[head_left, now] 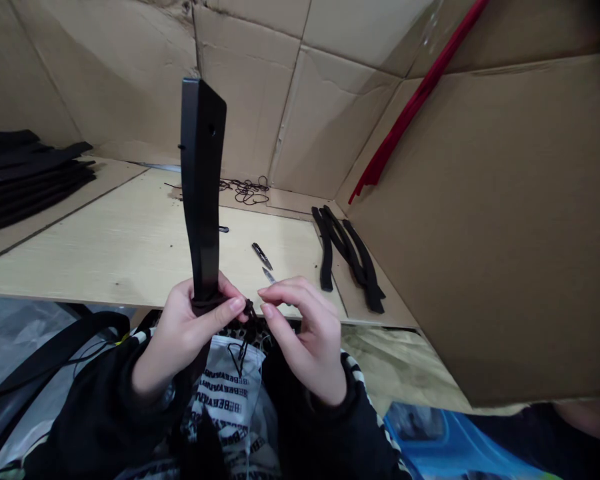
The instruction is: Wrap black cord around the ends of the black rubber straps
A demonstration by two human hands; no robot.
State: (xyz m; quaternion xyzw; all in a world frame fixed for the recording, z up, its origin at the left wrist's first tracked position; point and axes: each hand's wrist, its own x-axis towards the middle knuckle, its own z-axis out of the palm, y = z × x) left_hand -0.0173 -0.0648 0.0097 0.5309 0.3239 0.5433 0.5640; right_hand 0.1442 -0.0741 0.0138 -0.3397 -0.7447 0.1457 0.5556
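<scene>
1. Creased brown cardboard walls (505, 233), box-like, enclose the workspace.
2. A smooth, pale tabletop (105, 260) lies below, faintly grained.
3. At far left, flat, dark lengths form a layered stack (25, 177).
4. Before the person, a gently curved, satin-black bar (203, 193), holed near its top, stands nearly upright in the left hand (187, 330), whose thumb and fingertips pinch dark cord (250, 317) beside its lower part.
5. A thin red strip (420, 100) slants down the cardboard.
6. Matt black, wavy strips (351, 257) lie at right.
7. The right hand (317, 333) curls, thumb and forefinger tips slightly apart; whether it holds the pointed metal blade (269, 275) beside it, I cannot tell.
8. Wiry thread (253, 193) tangles behind.
9. A slim, dark-handled tool (261, 255) tapers to a point.
</scene>
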